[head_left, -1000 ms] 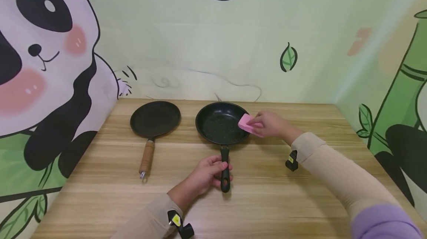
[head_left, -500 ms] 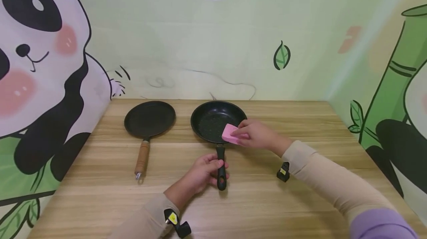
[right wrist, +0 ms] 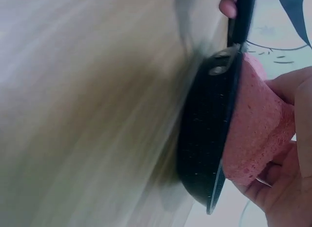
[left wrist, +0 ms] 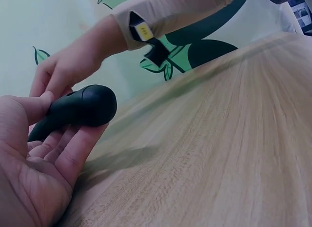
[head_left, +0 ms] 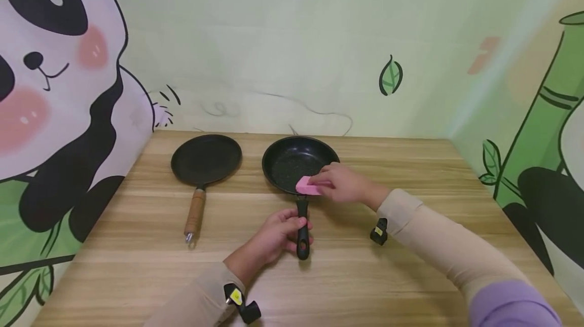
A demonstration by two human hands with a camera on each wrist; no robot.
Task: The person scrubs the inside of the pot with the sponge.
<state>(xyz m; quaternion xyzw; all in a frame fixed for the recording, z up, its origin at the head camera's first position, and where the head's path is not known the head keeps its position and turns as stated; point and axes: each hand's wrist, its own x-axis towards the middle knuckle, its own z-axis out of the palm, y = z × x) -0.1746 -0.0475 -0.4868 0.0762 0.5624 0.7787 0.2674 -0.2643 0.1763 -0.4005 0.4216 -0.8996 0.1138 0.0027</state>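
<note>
Pink sponge (head_left: 306,186) has moved from the right rim of the frying pan (head_left: 292,159) to its near rim, beside the handle (head_left: 302,209). The right hand (head_left: 343,184) has fingers clamped on the sponge; the left hand (head_left: 275,235), on the handle. Left of the frying pan, a flat pan (head_left: 207,158) rests on the table (head_left: 365,276).
</note>
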